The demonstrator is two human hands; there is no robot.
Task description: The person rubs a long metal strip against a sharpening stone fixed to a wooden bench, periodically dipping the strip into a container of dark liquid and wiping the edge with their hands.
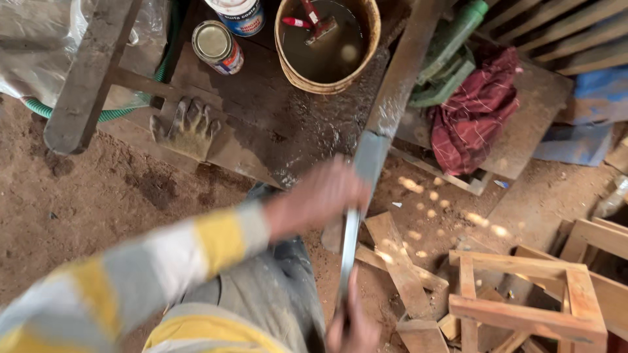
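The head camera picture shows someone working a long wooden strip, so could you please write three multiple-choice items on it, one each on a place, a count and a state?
1. Where does the work glove lie?
A. on the dark board beside the tins
B. in the bucket
C. on the wooden frame

2. How many tins stand near the bucket?
A. none
B. two
C. five

3. How does the left hand stand to the long strip?
A. far from it
B. closed round it
C. flat on the ground

Answers:
1 A: the glove rests palm down on the board, just below the tins.
2 B: one tin shows whole, and another is cut off by the top edge.
3 B: the blurred left hand wraps the strip, while the right hand holds its lower end.
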